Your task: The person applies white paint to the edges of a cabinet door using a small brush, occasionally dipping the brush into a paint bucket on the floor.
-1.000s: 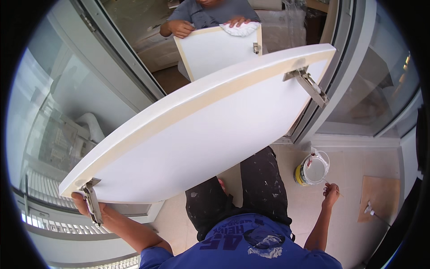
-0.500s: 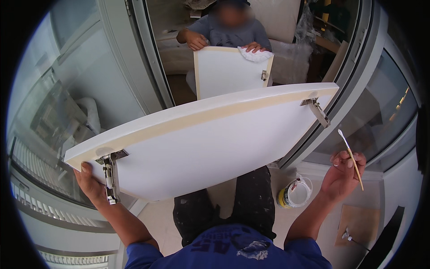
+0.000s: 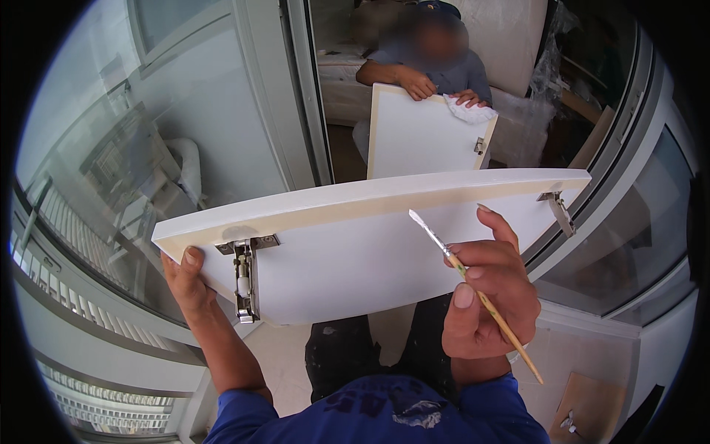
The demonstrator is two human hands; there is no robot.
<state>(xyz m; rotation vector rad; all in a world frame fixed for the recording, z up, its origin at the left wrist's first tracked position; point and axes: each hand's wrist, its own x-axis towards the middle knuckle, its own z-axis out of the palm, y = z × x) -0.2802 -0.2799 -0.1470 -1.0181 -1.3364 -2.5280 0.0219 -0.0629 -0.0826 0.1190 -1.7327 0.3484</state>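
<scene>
My left hand [image 3: 188, 285] grips the left end of a white cabinet door [image 3: 355, 259], its thumb on the inner face and the other fingers mostly hidden behind. A band of cream masking tape [image 3: 333, 205] runs along the door's upper border. Metal hinges are fixed near both ends, a left hinge [image 3: 245, 285] beside my thumb and a right hinge [image 3: 560, 212]. Between thumb and fingers, my right hand [image 3: 495, 296] pinches a thin wooden paintbrush [image 3: 497, 318]. Its white-coated tip points up and left, in front of the door near the tape; contact cannot be made out.
Across from me a person [image 3: 414, 74] steadies a second white door [image 3: 421, 140] with a white cloth [image 3: 471, 111] at its top corner. Glass panels and a metal frame [image 3: 303, 96] stand at the left. Brown cardboard [image 3: 588, 407] lies on the floor at lower right.
My right hand has brought the brush leftward from the far right to in front of the door. The paint bucket is now hidden. The view has shifted, so the scene sits further right.
</scene>
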